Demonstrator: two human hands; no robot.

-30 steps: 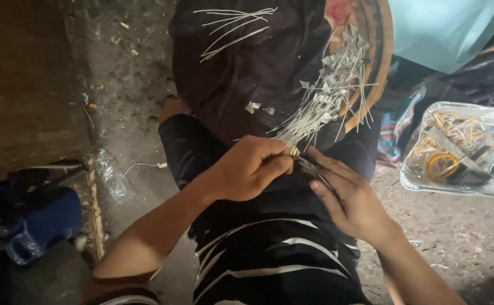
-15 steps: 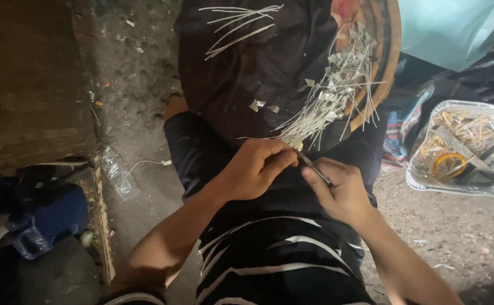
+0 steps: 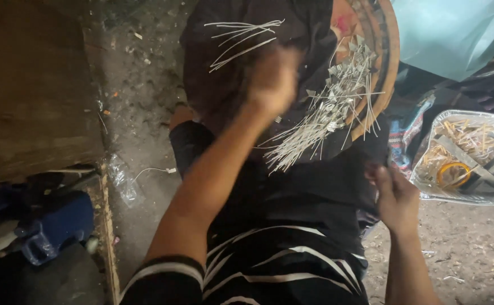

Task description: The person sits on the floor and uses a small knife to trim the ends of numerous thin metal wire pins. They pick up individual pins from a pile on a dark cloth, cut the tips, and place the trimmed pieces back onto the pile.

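Dozens of thin pale wicks with small metal tabs lie fanned across the dark cloth over your lap, their tab ends up against the rim of a round woven tray. A smaller, looser bunch of wicks lies apart from them, further out on the same cloth.

Your left hand has left the near end of the big pile, where half a second ago it was pinched together with the other hand, and now sits blurred over the cloth between the two bunches. The blur hides the fingers, so you cannot tell whether they are closed on a wick or loose. Your right hand has drawn back to the cloth's right edge, fingers curled together near the fabric; whether it pinches anything there is not clear. So the two hands have parted, and the joint grip at the pile's tip is over.

Beside your right hand, on the dirt floor, sits a clear plastic tray holding straw-coloured sticks and a yellow ring. To your left lie a blue bundle and a wooden board.
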